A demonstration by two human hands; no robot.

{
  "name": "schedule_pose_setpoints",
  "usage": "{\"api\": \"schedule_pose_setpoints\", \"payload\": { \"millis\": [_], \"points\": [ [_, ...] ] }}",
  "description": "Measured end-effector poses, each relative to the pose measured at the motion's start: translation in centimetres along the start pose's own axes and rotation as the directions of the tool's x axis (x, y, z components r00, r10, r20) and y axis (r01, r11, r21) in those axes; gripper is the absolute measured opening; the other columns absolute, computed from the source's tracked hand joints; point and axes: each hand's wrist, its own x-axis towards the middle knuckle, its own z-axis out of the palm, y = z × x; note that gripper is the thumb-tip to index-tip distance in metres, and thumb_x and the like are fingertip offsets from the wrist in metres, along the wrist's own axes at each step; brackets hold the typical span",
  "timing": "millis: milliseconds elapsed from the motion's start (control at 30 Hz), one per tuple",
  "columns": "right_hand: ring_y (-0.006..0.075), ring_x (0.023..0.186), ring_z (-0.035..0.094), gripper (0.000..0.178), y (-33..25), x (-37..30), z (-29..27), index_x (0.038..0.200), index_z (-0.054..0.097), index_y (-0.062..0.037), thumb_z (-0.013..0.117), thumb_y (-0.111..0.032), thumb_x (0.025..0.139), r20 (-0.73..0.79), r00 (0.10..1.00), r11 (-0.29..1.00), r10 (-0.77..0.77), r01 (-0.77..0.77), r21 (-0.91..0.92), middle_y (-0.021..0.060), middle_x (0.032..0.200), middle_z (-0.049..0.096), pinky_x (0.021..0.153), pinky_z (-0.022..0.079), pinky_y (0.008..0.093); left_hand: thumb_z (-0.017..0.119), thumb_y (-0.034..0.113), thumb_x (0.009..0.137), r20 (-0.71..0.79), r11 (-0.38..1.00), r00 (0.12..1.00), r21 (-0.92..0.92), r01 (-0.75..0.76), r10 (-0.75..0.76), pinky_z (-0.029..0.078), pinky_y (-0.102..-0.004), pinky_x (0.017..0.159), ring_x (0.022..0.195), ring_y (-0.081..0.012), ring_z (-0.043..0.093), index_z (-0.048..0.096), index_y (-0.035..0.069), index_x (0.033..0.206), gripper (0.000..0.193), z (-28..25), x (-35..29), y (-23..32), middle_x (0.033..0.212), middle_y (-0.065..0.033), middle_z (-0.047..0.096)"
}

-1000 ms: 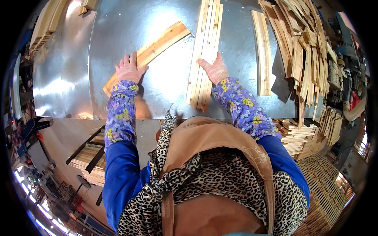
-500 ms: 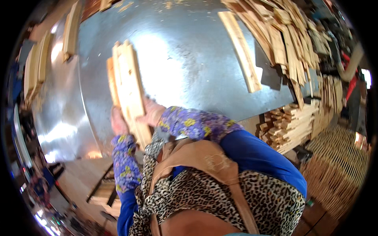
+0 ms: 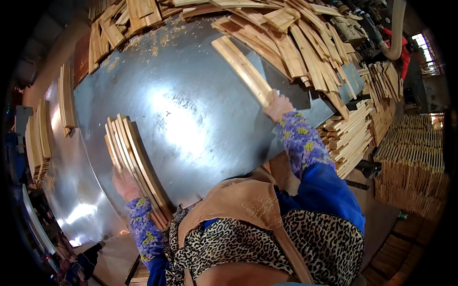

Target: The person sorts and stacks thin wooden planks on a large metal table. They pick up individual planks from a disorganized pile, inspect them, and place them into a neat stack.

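Observation:
My right hand (image 3: 278, 106) is closed around the near end of a pale wooden board (image 3: 243, 69) that lies slantwise on the metal tabletop (image 3: 143, 86). At the left, several narrow wooden boards (image 3: 136, 159) stand side by side on edge, their near ends by my body. My left hand (image 3: 125, 184) grips them from their left side, near the lower end. Its fingertips are partly hidden against the wood.
Loose boards (image 3: 310, 52) are heaped along the far right edge, with more offcuts (image 3: 136, 14) at the far left. Stacked boards (image 3: 350, 133) and a tall slatted pile (image 3: 410, 162) stand at the right. Bundled boards (image 3: 67, 97) lie left. A person in red (image 3: 405, 59) is beyond.
My right hand has left the left-hand boards and moved right onto the single board. My left hand stays by the grouped boards, which now stand on edge. The view has shifted.

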Motion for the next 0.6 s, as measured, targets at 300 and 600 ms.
{"api": "schedule_pose_setpoints", "payload": {
  "millis": [300, 600],
  "points": [
    [0.033, 0.145, 0.052, 0.061, -4.1, 4.3, 3.2, 0.159, 0.054, -0.0058, 0.066, -0.038, 0.108, 0.342, 0.748, 0.214, -0.568, -0.266, 0.94, 0.0198, 0.152, 0.06, 0.122, 0.039, 0.0429, 0.074, 0.044, 0.097, 0.93, 0.338, 0.336, -0.27, 0.901, -0.151, 0.047, -0.0477, 0.114, 0.13, -0.0323, 0.063, 0.064, 0.005, 0.148, 0.065, 20.4, -12.2, 27.3, 0.143, -0.0115, 0.07],
    [0.0326, 0.098, 0.058, 0.1, 2.6, 34.3, -9.7, 0.168, 0.032, -0.0175, 0.067, -0.077, 0.096, 0.296, 0.955, -0.46, -0.014, -0.269, 0.846, 0.0169, 0.151, 0.048, 0.072, 0.052, 0.0497, 0.071, 0.023, 0.101, 0.804, 0.515, 0.554, -0.389, 0.764, -0.214, 0.053, -0.0426, 0.108, 0.117, -0.0317, 0.071, 0.059, -0.012, 0.146, 0.058, 26.1, -13.2, 24.7, 0.132, -0.0193, 0.072]
  ]
}}
